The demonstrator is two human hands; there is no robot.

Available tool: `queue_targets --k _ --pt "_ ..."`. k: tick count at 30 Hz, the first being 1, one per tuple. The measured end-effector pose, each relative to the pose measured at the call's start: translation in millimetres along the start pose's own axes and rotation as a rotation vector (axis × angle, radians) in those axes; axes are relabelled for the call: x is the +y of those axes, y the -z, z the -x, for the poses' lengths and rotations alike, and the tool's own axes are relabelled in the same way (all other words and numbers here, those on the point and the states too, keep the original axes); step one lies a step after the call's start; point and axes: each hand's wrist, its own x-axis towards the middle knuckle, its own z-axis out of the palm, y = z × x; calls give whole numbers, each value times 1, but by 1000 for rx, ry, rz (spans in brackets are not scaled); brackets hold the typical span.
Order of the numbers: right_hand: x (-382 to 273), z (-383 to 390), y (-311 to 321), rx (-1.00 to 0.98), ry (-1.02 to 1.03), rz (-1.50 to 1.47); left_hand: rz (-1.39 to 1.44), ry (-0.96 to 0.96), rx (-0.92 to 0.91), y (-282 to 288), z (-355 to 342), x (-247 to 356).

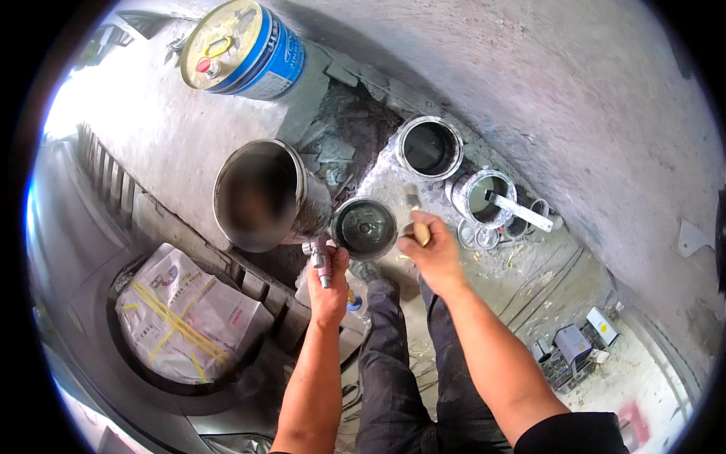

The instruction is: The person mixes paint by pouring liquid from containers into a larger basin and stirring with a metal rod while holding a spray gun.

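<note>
My left hand (327,291) is closed round a spray gun (321,261) with a metal fitting. A round open cup (365,228) sits next to the gun, seemingly its paint cup, dark inside with a wet sheen. My right hand (435,257) grips a short paintbrush (420,229) by its light wooden handle. The brush's bristles (411,194) point away from me, to the right of the cup and apart from it. Beyond my left hand stands a large open metal pail (314,197), its inside blurred.
Ahead on the right are an open can (429,148) and another can (484,195) with a flat stirring stick (527,212). A blue drum (276,60) stands far left. A grey car body (79,303) with a paper-covered wheel (178,314) is at left; a wall (544,98) rises right.
</note>
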Motion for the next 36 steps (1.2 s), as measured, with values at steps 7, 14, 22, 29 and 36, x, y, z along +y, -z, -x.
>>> queue_targets --k 7,14,22,29,36 --pt "-59 -2 38 255 159 -156 24 -6 24 9 -6 -5" --pt "-63 14 -15 133 88 -79 19 -21 -16 6 -9 -17" --pt "-46 34 -18 64 324 528 -17 -52 -7 3 -7 -16" --pt "-52 12 -35 7 563 579 -63 -23 -84 -7 -11 -11" --pt "-70 15 -8 37 392 720 -32 -38 -79 3 -13 -15"
